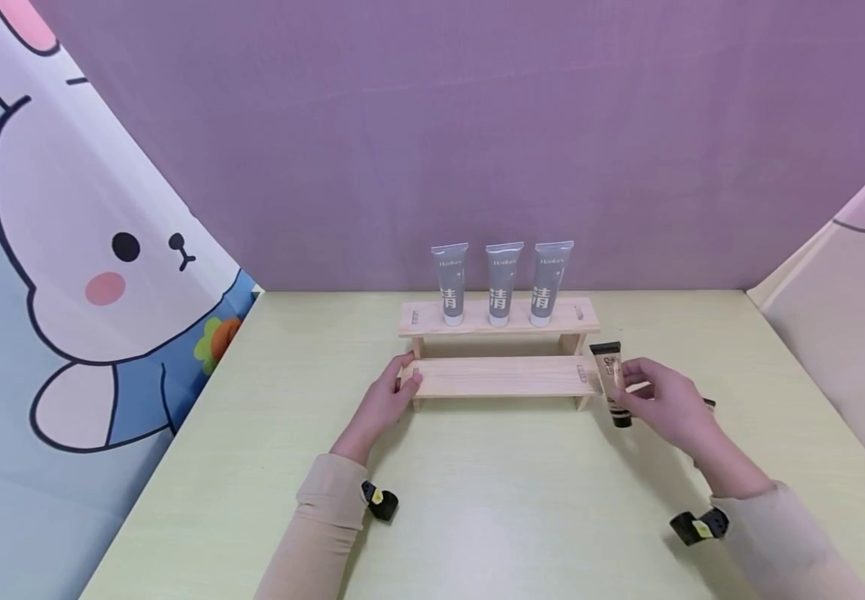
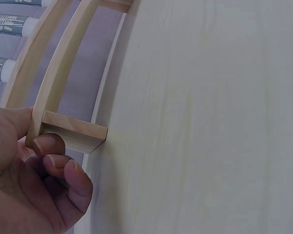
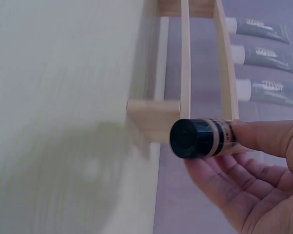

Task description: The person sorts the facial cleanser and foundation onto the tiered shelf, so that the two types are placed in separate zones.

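Note:
A two-step wooden rack point(image 1: 500, 379) stands on the table. At the left end of its lower shelf, my left hand point(image 1: 387, 392) grips the board between thumb and fingers, as the left wrist view shows. My right hand point(image 1: 661, 400) pinches a gold tube point(image 1: 610, 375) with a black cap, just off the shelf's right end. The tube stands nearly upright, cap down; in the right wrist view the round cap point(image 3: 188, 139) faces the camera. Three grey tubes with white caps, one of them the middle tube point(image 1: 501, 283), stand cap-down along the upper shelf.
Behind my right wrist lies another dark-ended item point(image 1: 710, 404), mostly hidden by the hand. The pale table point(image 1: 507, 517) reaches back to a purple cloth wall point(image 1: 507, 125). A rabbit-printed cloth point(image 1: 65, 275) hangs at the left, a pale cloth point(image 1: 852, 317) at the right.

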The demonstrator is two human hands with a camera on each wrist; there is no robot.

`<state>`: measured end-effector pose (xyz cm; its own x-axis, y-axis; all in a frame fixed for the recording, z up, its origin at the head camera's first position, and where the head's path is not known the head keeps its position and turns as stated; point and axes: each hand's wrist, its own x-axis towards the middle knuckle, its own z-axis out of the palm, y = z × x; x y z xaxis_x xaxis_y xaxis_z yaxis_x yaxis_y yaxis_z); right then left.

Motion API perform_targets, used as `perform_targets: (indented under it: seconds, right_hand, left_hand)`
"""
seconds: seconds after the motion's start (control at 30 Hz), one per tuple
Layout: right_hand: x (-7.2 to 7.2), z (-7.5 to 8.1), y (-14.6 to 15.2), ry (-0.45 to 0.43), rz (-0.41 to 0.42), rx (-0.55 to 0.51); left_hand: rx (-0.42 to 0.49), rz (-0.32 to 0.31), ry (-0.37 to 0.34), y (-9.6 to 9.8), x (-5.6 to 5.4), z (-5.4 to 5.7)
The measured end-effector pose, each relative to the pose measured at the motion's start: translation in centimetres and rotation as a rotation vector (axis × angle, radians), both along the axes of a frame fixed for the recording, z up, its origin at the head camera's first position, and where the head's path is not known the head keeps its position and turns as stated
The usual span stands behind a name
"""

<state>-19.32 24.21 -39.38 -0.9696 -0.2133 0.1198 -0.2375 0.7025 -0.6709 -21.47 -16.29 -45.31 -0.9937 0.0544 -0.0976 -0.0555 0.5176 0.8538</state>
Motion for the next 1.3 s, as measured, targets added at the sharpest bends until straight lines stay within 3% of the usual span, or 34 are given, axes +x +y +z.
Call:
perform_targets:
  seconds: [0.5,1.07,1.3]
  right_hand:
    - [-1.2,0.0,-6.3,0.094,0.111,-0.275]
    - [-1.9,-1.3,-15.1,0.133,0.204,-0.412]
    - [-1.7,-2.4,-17.0,0.137,0.204,-0.394]
  left_hand:
    - [-0.022,-0.003,0.018,-0.4,0.4,-0.2]
    - [-0.018,-0.028,0.026,-1.3,1.5,-0.4]
    - [-0.011,-0.049,0.037,-1.6,1.9,-0.3]
